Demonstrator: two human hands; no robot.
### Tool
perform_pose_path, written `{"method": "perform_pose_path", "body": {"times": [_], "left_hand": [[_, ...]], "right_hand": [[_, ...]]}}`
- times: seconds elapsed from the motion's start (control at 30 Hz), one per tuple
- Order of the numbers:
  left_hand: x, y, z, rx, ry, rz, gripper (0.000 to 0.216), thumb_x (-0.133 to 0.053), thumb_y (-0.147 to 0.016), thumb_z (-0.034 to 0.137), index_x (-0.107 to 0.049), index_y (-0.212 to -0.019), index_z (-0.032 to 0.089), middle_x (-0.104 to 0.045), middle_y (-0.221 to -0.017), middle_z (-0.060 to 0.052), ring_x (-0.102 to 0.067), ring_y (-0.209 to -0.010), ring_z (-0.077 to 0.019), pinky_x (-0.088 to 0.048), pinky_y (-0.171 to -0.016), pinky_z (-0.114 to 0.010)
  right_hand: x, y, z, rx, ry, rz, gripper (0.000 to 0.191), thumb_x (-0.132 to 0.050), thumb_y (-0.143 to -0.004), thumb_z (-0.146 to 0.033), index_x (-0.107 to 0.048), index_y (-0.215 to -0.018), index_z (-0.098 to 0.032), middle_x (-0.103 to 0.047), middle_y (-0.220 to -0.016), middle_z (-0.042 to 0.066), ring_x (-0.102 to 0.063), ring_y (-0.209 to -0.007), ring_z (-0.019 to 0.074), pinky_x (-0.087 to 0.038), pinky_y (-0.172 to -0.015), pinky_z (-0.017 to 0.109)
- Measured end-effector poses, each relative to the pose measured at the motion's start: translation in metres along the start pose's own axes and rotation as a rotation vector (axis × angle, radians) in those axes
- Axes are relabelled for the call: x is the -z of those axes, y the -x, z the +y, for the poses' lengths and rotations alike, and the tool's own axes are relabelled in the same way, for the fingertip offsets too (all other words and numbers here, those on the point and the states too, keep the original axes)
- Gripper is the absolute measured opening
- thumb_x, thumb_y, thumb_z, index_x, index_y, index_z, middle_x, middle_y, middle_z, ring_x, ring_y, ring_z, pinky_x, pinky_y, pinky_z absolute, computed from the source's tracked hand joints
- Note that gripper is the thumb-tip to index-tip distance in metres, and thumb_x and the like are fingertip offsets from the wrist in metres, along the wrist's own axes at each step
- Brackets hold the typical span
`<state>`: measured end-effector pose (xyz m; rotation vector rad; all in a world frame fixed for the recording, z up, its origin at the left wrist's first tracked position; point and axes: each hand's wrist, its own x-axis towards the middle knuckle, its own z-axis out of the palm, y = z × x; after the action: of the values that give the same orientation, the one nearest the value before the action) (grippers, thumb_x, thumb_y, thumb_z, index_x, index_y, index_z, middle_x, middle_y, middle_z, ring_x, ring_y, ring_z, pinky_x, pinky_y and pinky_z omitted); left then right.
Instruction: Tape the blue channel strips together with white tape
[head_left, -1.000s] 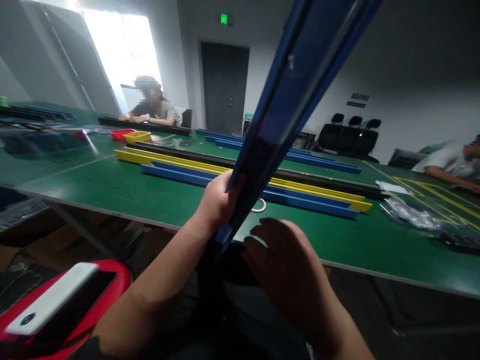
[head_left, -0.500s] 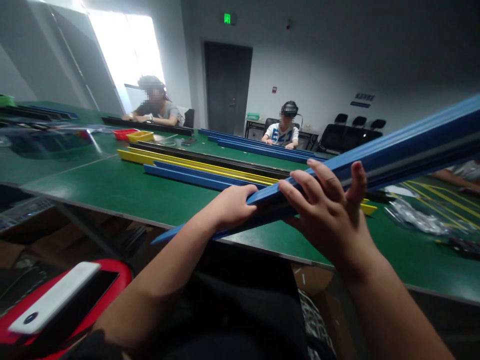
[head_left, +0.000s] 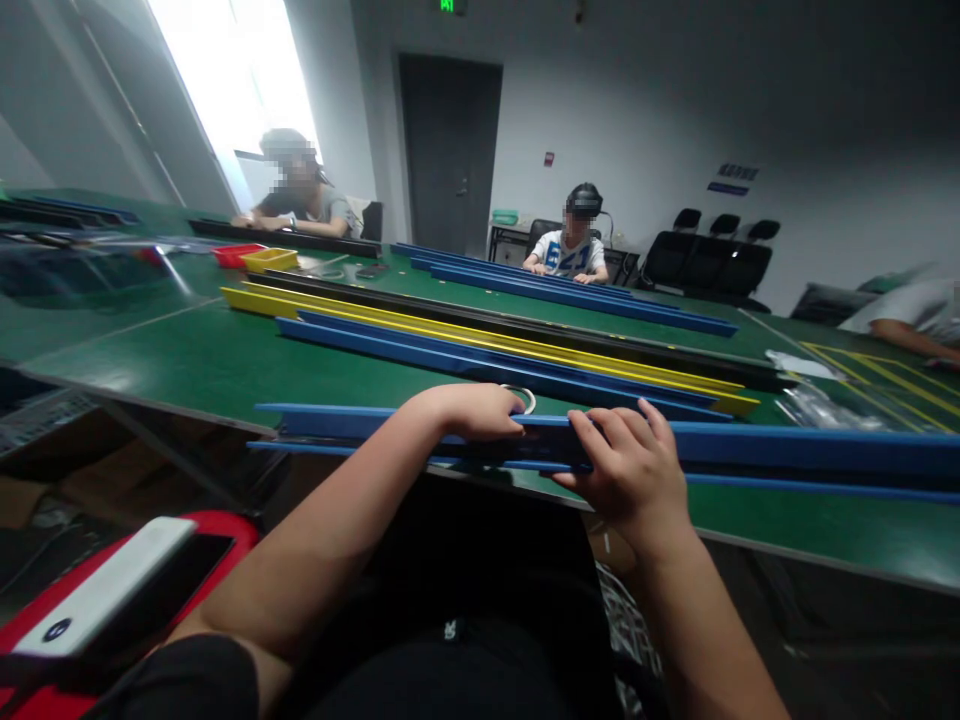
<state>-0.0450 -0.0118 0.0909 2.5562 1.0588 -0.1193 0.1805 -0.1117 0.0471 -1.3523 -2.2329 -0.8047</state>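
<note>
A long blue U-shaped channel (head_left: 787,455) lies lengthwise across the near side of the green table (head_left: 187,365), almost level. My left hand (head_left: 480,412) is closed over its upper edge, left of my right hand; some of its fingertips are hidden. My right hand (head_left: 637,465) grips the same channel, fingers over the top edge and thumb low on the near side, one finger lifted. A white ring (head_left: 529,396) shows just behind my left hand; whether that hand touches it I cannot tell.
Beyond lie another blue channel (head_left: 375,345), a yellow channel (head_left: 255,299) and black channels (head_left: 600,343). Red (head_left: 236,256) and yellow bins (head_left: 271,261) stand far left. Clear plastic bags (head_left: 825,405) lie right. People sit opposite and at right. A red stool (head_left: 225,525) holds a white device (head_left: 109,590).
The blue channel has swung down from a steep tilt to nearly level. My right hand has lowered with it, its spread fingers closing round the edge. The white ring has come into view.
</note>
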Motion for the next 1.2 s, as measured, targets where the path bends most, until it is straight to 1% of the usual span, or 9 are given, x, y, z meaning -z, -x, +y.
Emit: {"method": "perform_pose_path", "body": {"times": [0.13, 0.3, 0.53, 0.7, 0.83, 0.9, 0.97, 1.07, 1.2], "left_hand": [[-0.009, -0.016, -0.009, -0.026, 0.002, -0.063, 0.043, -0.046, -0.085, 0.054, -0.069, -0.099, 0.021, -0.073, -0.085, -0.004, -0.061, -0.066, -0.0166, -0.041, -0.058, -0.026], [-0.018, -0.033, -0.02, -0.007, 0.029, -0.125, 0.05, -0.047, -0.082, 0.062, -0.071, -0.096, 0.02, -0.072, -0.079, -0.004, -0.059, -0.062, -0.0165, -0.041, -0.056, -0.027], [-0.024, -0.044, -0.023, 0.011, -0.013, -0.107, 0.046, -0.053, -0.078, 0.059, -0.075, -0.088, 0.02, -0.072, -0.074, -0.006, -0.059, -0.058, -0.0188, -0.041, -0.057, -0.03], [-0.032, -0.047, -0.031, 0.028, 0.047, -0.11, 0.043, -0.058, -0.075, 0.058, -0.075, -0.085, 0.02, -0.071, -0.071, -0.004, -0.059, -0.058, -0.0168, -0.04, -0.056, -0.027], [-0.04, -0.05, -0.037, -0.012, 0.054, -0.023, 0.046, -0.063, -0.074, 0.063, -0.075, -0.089, 0.021, -0.071, -0.074, -0.003, -0.061, -0.064, -0.0175, -0.04, -0.057, -0.026], [-0.044, -0.049, -0.039, -0.065, 0.023, 0.064, 0.048, -0.063, -0.076, 0.064, -0.075, -0.097, 0.023, -0.073, -0.082, -0.004, -0.063, -0.071, -0.0188, -0.042, -0.062, -0.026], [-0.047, -0.044, -0.04, -0.138, -0.005, 0.157, 0.047, -0.062, -0.08, 0.063, -0.074, -0.103, 0.023, -0.073, -0.095, -0.006, -0.065, -0.084, -0.0202, -0.045, -0.072, -0.026], [-0.051, -0.027, -0.046, -0.191, -0.011, 0.261, 0.05, -0.062, -0.082, 0.06, -0.07, -0.114, 0.022, -0.068, -0.114, -0.009, -0.063, -0.102, -0.0224, -0.045, -0.086, -0.027], [-0.056, 0.009, -0.064, -0.097, 0.002, 0.291, 0.07, -0.065, -0.076, 0.068, -0.057, -0.133, 0.028, -0.061, -0.129, -0.008, -0.059, -0.114, -0.0252, -0.043, -0.094, -0.03]], "right_hand": [[-0.014, 0.008, -0.001, -0.062, -0.053, -0.069, 0.063, -0.068, -0.079, -0.059, -0.061, -0.128, -0.02, -0.065, -0.115, 0.012, -0.053, -0.107, 0.0291, -0.025, -0.112, 0.052], [-0.03, 0.014, -0.005, -0.128, -0.083, -0.105, 0.067, -0.068, -0.078, -0.061, -0.061, -0.129, -0.018, -0.065, -0.116, 0.013, -0.051, -0.107, 0.0306, -0.032, -0.104, 0.05], [-0.047, 0.023, -0.01, -0.185, -0.151, -0.119, 0.066, -0.071, -0.077, -0.06, -0.061, -0.127, -0.018, -0.064, -0.115, 0.014, -0.052, -0.106, 0.0301, -0.034, -0.1, 0.048], [-0.055, 0.025, -0.011, -0.195, -0.177, -0.124, 0.066, -0.072, -0.076, -0.059, -0.061, -0.127, -0.019, -0.064, -0.115, 0.013, -0.052, -0.106, 0.0299, -0.035, -0.098, 0.047], [-0.06, 0.026, -0.012, -0.207, -0.181, -0.149, 0.068, -0.075, -0.073, -0.059, -0.061, -0.126, -0.019, -0.065, -0.113, 0.012, -0.052, -0.105, 0.0294, -0.036, -0.096, 0.045], [-0.062, 0.026, -0.012, -0.208, -0.182, -0.159, 0.068, -0.076, -0.072, -0.059, -0.062, -0.125, -0.019, -0.066, -0.112, 0.012, -0.053, -0.105, 0.0291, -0.036, -0.095, 0.044], [-0.064, 0.028, -0.008, -0.206, -0.175, -0.16, 0.069, -0.075, -0.072, -0.061, -0.062, -0.125, -0.019, -0.066, -0.112, 0.013, -0.053, -0.105, 0.0291, -0.036, -0.095, 0.043], [-0.066, 0.034, 0.007, -0.203, -0.163, -0.167, 0.07, -0.074, -0.071, -0.064, -0.063, -0.124, -0.018, -0.067, -0.112, 0.013, -0.055, -0.105, 0.029, -0.038, -0.094, 0.043], [-0.067, 0.052, 0.041, -0.208, -0.167, -0.197, 0.073, -0.071, -0.071, -0.069, -0.063, -0.123, -0.018, -0.068, -0.113, 0.013, -0.057, -0.105, 0.0291, -0.04, -0.093, 0.043]]}}
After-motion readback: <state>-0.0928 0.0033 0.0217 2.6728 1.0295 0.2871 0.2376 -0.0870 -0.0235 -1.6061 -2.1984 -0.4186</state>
